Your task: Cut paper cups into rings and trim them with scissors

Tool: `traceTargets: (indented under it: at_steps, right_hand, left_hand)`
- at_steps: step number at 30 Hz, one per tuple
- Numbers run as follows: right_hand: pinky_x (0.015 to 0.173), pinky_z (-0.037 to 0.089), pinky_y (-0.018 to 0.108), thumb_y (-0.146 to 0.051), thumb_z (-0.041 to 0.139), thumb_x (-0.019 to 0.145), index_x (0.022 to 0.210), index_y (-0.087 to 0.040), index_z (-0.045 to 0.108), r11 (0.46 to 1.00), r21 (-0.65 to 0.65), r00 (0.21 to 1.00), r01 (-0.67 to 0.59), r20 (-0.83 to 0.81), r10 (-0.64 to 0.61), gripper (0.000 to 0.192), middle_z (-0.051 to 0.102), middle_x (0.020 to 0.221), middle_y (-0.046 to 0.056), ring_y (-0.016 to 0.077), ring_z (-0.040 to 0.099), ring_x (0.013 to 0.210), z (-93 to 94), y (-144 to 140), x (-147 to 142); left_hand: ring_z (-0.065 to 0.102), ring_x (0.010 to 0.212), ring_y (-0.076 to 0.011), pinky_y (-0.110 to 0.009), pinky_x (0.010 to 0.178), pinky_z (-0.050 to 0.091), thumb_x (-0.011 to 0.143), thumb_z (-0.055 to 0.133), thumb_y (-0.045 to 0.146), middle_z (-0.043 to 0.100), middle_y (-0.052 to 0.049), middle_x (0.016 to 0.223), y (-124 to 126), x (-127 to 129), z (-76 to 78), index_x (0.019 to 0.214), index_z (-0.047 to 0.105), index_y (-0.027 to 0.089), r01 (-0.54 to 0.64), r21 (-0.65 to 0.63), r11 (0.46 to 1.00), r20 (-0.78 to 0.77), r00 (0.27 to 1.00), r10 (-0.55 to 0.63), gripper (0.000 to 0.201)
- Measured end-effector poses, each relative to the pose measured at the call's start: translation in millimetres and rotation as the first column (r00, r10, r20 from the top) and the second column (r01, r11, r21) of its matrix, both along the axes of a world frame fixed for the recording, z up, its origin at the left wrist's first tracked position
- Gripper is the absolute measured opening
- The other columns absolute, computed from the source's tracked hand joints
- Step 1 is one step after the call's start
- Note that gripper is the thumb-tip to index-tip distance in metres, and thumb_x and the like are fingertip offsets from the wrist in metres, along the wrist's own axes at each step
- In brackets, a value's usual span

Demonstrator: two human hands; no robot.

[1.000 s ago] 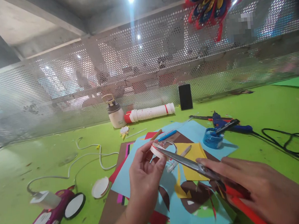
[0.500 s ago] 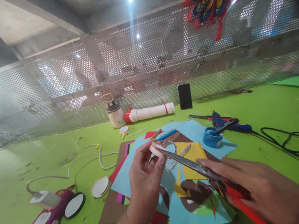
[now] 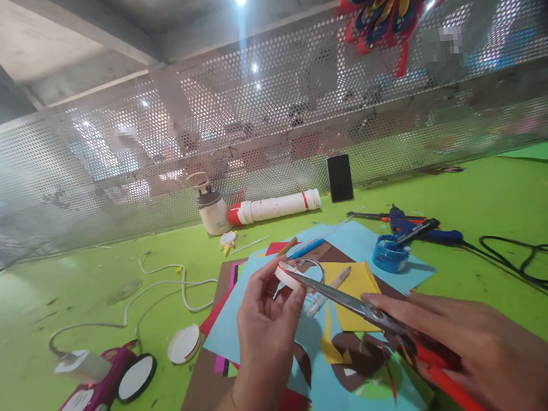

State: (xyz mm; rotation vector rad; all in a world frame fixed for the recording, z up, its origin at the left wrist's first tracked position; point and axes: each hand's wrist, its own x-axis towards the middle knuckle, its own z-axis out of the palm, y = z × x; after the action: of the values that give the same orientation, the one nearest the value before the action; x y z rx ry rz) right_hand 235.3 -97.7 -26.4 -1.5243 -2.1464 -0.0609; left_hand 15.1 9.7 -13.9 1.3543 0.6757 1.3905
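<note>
A left hand (image 3: 265,324) holds a small paper ring (image 3: 289,274) above a pile of paper sheets (image 3: 367,389) on a table (image 3: 493,192). From the right, a right hand (image 3: 478,347) brings scissors (image 3: 354,304) to the ring — the blade tips touch it. Behind the pile, near a mesh wall (image 3: 108,169), stands a bottle (image 3: 211,206), with a tube (image 3: 278,206) lying to its right and a phone (image 3: 339,177) upright beyond. A glue gun (image 3: 422,227) lies right of the pile; a toy car (image 3: 87,404) sits far left — a lid (image 3: 184,344) between it and the pile.

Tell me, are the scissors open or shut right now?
Nearly shut. The scissors in the right hand show their blades as one narrow strip, the tip meeting the white ring held by the left hand.
</note>
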Motion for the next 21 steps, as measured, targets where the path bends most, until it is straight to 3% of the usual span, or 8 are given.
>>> traceTargets:
  at_steps: [10, 21]
  right_hand:
    - [0.089, 0.063, 0.047, -0.01, 0.045, 0.087, 0.143, -0.034, 0.047, 1.0, 0.006, 1.0, 0.02, -0.008, -0.02, 0.061, 0.067, 0.135, 0.005, 0.0276, 0.071, 0.11, -5.3, -0.5, 0.5]
    - [0.091, 0.061, 0.054, -0.008, 0.042, 0.086, 0.144, -0.037, 0.042, 0.998, -0.041, 0.999, 0.04, 0.039, -0.038, 0.065, 0.066, 0.136, 0.004, 0.0284, 0.07, 0.112, 0.2, 0.1, 4.7]
  left_hand:
    - [0.068, 0.116, -0.0251, -0.036, 0.098, 0.057, 0.081, 0.079, 0.024, 0.073, -0.011, 0.115, 1.2, 0.0, -1.2, 0.116, 0.065, 0.017, -0.015, -0.023, 1.0, 0.026, 1.0, 0.016, 0.038]
    - [0.068, 0.113, -0.0252, -0.036, 0.094, 0.057, 0.08, 0.078, 0.022, 0.073, -0.013, 0.116, -4.0, 8.5, -1.9, 0.113, 0.066, 0.018, -0.024, -0.004, 1.0, 0.077, 0.997, 0.024, 0.036]
